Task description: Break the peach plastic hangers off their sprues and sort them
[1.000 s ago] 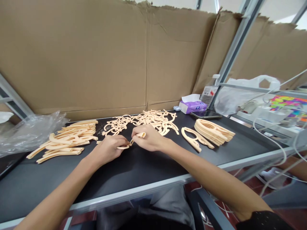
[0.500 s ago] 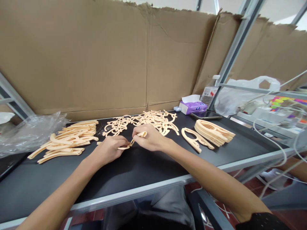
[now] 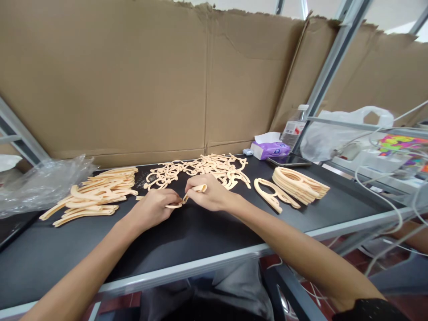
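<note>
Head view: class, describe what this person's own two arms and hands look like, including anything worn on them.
The left hand and right hand are ungloved, with slender fingers; no rings can be made out. The left arm is bare as far as it shows, and neither wrist shows a watch. The right arm meets a black sleeve with small pale specks.

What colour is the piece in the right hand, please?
Pale peach; the piece shows in the head view.

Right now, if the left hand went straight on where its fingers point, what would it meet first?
Probably the right hand, close ahead of the left hand, though the plastic piece at its fingertips might touch first; depth is unclear here.
</note>
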`<state>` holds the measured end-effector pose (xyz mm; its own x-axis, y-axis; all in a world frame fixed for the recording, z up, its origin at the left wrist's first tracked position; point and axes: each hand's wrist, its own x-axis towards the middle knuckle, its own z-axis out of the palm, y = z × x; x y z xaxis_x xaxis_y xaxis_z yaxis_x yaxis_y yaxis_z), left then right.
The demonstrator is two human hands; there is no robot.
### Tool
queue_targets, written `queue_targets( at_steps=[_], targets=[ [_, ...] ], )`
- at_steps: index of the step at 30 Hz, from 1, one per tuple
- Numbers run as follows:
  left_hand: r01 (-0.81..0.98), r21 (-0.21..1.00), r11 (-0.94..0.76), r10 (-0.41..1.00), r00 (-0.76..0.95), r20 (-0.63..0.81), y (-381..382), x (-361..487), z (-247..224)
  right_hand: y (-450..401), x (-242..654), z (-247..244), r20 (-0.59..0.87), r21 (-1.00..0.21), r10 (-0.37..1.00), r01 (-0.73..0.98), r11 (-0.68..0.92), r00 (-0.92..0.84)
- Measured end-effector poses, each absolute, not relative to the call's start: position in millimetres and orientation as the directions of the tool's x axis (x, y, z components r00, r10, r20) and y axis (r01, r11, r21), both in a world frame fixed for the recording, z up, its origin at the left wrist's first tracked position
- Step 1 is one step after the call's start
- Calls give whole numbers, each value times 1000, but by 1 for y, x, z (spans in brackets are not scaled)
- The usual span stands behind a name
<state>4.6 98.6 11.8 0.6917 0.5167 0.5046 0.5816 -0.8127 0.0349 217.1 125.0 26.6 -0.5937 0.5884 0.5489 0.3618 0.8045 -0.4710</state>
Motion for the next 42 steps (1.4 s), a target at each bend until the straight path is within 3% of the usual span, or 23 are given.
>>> queue_targets(
  at_steps=[11,22,34,38,42],
  targets=[
    [636,44,-771,572,661,486,98,5,9,125,218,23,566,-458,585,370,809,-580],
    [684,83,-724,627,604,492,99,4,6,125,216,23,495,-543,689,431,721,-529],
    [785,147,-602,730,466,500,100,5,13,123,209,15,490,-661,756,380,647,-433],
    [789,170,-591,737,442,512,101,4,16,126,205,12,422,-798,828,283,532,-368],
    [786,271,-555,777,375,506,101,4,18,132,203,14,195,-956,936,156,248,-293]
  ],
)
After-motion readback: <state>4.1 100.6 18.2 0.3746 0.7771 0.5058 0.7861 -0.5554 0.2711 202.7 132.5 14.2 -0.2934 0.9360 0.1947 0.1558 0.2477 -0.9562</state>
